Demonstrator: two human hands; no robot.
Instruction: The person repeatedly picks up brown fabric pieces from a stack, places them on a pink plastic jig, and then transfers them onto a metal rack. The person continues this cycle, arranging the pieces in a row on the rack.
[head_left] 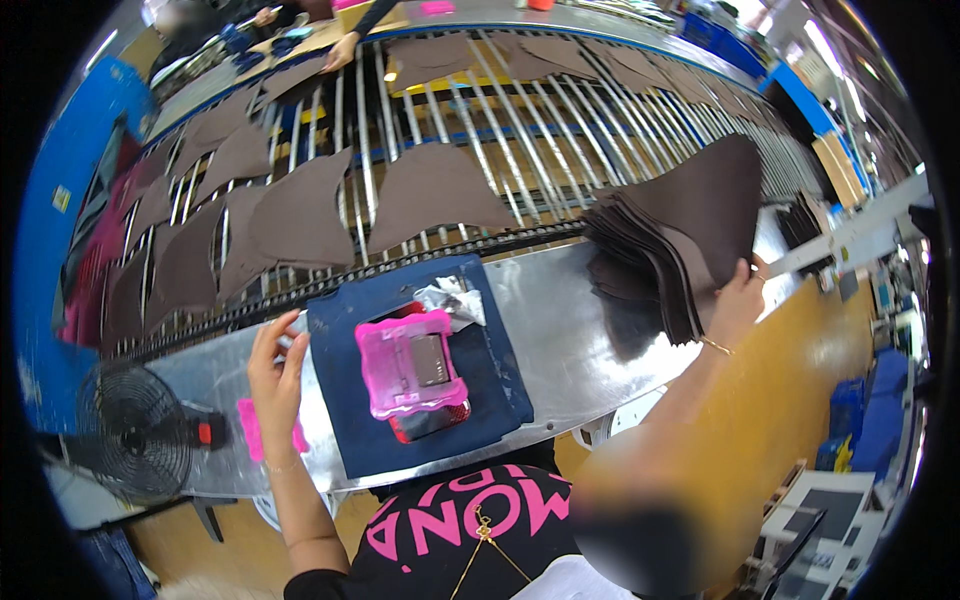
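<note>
My right hand (pixel 738 296) grips the edge of a large dark brown sheet piece (pixel 715 195), which rises above a fanned stack of similar pieces (pixel 655 270) at the right of the metal table. My left hand (pixel 276 365) is raised with its fingers apart and holds nothing, beside the left edge of a dark blue mat (pixel 345 440). On the mat lies a pink wavy-edged tray (pixel 385 375) with a small dark rectangular item (pixel 430 360) in it. Under the tray, a red-edged dark object (pixel 432 425) shows partly. Crumpled silvery wrapping (pixel 455 300) lies behind it.
Beyond the metal table (pixel 550 340) runs a roller conveyor (pixel 350 185) bearing several brown pieces (pixel 430 195). Another person's hand (pixel 343 52) touches a piece at the far side. A black fan (pixel 135 430) and another pink item (pixel 252 430) are at left; a pale metal arm (pixel 850 235) is at right.
</note>
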